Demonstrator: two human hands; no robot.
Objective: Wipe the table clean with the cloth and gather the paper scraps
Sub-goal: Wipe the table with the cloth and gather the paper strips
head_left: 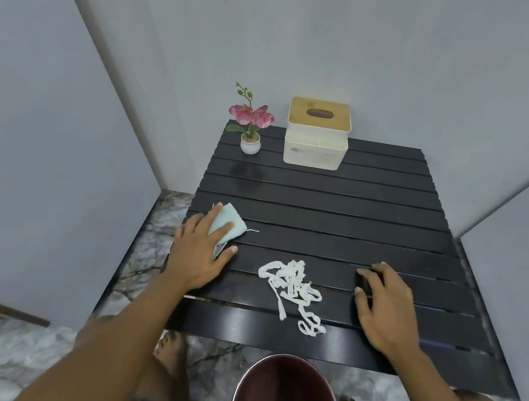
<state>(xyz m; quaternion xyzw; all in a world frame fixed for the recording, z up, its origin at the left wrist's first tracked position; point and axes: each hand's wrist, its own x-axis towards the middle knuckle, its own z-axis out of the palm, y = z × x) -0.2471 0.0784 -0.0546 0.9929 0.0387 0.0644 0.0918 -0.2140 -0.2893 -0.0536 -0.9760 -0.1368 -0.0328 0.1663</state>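
Black slats make up the table in the head view. Our left hand lies flat with straight fingers and presses the light blue cloth down at 9 o'clock, right by the table's edge. Our right hand rests loose on the slats at 4 o'clock and holds nothing. The white paper scraps sit in a tangled pile at 6 o'clock, between our two hands. A round bin waits on the floor under the 6 o'clock edge.

We think a few things could go wrong. The strips are thin and light, so a fast sweep could push some into the gaps between the slats, or off the edge and past the bin. The cloth is so near the side that a push toward 9 o'clock could slide it onto the floor. There is a dull smear at 11 o'clock, just in front of the little flower pot. Wiping there with a big swing could tip the pot or bump the tissue box at 12 o'clock.
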